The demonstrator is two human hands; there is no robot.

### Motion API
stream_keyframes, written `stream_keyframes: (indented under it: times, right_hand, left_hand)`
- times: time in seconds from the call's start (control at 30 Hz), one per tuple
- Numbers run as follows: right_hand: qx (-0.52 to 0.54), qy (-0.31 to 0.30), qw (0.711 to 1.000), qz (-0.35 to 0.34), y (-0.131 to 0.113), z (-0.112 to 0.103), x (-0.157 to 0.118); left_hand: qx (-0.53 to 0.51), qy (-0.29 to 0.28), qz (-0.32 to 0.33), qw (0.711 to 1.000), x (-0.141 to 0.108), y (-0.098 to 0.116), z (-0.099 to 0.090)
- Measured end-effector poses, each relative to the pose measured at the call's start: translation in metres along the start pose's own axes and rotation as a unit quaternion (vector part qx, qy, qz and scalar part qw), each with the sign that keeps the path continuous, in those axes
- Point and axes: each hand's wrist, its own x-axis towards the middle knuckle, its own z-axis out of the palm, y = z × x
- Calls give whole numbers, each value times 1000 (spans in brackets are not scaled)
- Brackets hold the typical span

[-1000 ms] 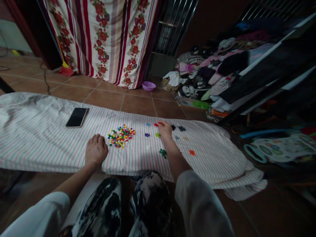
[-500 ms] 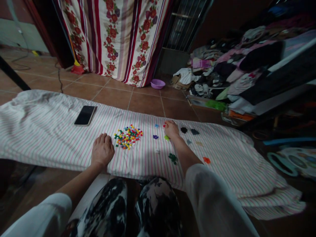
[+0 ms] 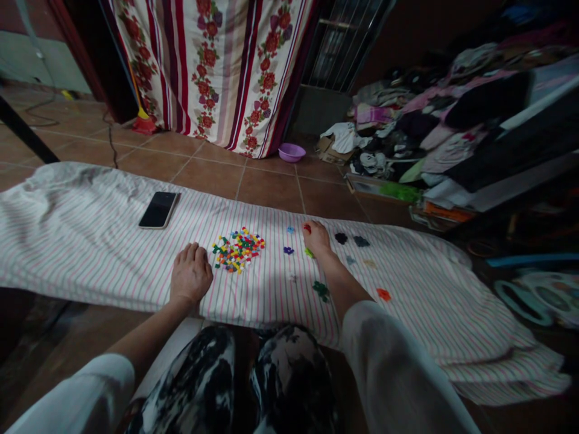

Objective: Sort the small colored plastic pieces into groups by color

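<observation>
My left hand (image 3: 192,272) lies palm down on the striped cloth (image 3: 122,253), fingers spread, just left of a mixed pile of small coloured pieces (image 3: 238,249). My right hand (image 3: 317,236) is at the far side of the cloth, its fingers closed around small red pieces (image 3: 307,228). Near it lie light blue pieces (image 3: 290,229), a purple group (image 3: 288,250) and lime green pieces (image 3: 309,252). Dark green pieces (image 3: 321,291) sit nearer to me. Right of my hand are black pieces (image 3: 341,239), dark grey-blue pieces (image 3: 361,241) and orange pieces (image 3: 384,294).
A phone (image 3: 159,210) rests on the left part of the cloth. Beyond it are a floral curtain (image 3: 226,72), a purple basin (image 3: 292,152) on the tiled floor and a heap of clothes (image 3: 407,120) at the back right.
The view has shifted slightly. My right hand stays at the red pieces, which now show more between its fingers. My left hand rests as before.
</observation>
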Motion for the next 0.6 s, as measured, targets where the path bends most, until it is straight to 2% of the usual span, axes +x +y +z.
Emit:
stream_keyframes:
  times: [0.43,0.6]
  right_hand:
    - [-32,4,999,2,2,4,-5]
    - [-8,26,1000,5,1,9,-4]
  left_hand:
    - [-9,-12,-7,1000,-1,0,-1]
    - [-9,-11,-9,1000,0,0,-1]
